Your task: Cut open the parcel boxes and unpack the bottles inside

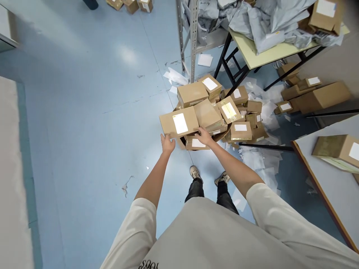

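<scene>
Through my head view I have both hands on a flat cardboard box (191,117), which sits at the near left side of a pile of parcels over the blue floor (112,149). The grip of my left hand (167,144) is closed on the box's near edge toward its left end, and the grip of my right hand (204,136) pinches its near right corner. On its upper face I see a white label (180,123) with a small yellow mark at its top left; the print is too small for me to read. Partly under the box there is an open carton (181,144), and a smaller box with a white label (198,143) shows inside it, near the right hand. Just beyond and to the right lie more brown boxes (192,93), several with white labels, one of them under shiny clear tape, none legible to me. Farther up, a metal shelf (193,37) holds grey plastic mailers, one with dark lettering I can't make out. Beside it, a pale yellow-green tabletop (248,48) carries more grey mailers (263,30) and a labelled carton (327,16). At my right, a white tabletop (331,157) with a brown edge bears another labelled box (336,149). Loose white sheets (266,160) litter the floor near the pile. At the bottom, the grey shirt (207,239) shows dark, upside-down letters, cut off and unreadable.
</scene>
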Demonstrator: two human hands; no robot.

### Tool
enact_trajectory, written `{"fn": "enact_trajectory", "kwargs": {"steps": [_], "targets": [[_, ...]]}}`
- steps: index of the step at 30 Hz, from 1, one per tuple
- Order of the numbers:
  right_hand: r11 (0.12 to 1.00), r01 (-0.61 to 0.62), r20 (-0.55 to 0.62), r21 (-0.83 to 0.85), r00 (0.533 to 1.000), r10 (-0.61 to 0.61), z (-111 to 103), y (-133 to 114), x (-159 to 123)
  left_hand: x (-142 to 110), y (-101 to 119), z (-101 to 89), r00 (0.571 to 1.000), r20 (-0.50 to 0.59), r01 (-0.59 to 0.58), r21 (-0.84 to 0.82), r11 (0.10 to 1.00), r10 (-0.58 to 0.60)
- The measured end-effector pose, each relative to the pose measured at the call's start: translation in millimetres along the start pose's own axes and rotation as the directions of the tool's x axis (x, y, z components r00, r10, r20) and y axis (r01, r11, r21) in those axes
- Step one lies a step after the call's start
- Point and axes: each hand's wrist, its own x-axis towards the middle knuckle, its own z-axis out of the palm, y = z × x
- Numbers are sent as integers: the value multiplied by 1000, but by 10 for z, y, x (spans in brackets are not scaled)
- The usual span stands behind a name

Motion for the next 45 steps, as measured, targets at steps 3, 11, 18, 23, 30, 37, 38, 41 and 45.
{"fn": "enact_trajectory", "kwargs": {"steps": [3,11,18,23,30,37,38,41,45], "targets": [[1000,-22,-8,7,1000,22,68,6,94,86,-46,27,1000,19,-11,-22,1000,12],[990,-37,-8,138,999,39,132,-20,144,209,-101,45,995,-50,-88,-138,987,82],[981,-73,-32,179,996,80,40,-240,79,124,-88,-67,998,-43,-54,-241,969,45],[979,-59,-24,195,998,65,-129,-436,-27,-68,29,-259,1000,-25,-8,-187,982,3],[986,41,-71,162,997,-29,-668,-752,-170,-376,656,-757,998,-60,-21,-67,998,17],[974,99,-229,201,972,-52,-1747,-811,-487,-810,1785,-845,976,-137,-177,-24,984,172],[975,107,-258,194,965,-54,-1945,-770,-580,-886,1976,-789,969,-133,-211,-23,977,206],[978,119,-359,174,932,-50,-2576,-552,-933,-1140,2585,-520,944,-104,-318,-32,948,313],[981,92,-459,174,888,-2,-3440,-46,-1511,-1540,3424,56,896,-51,-442,-25,897,440]]}}
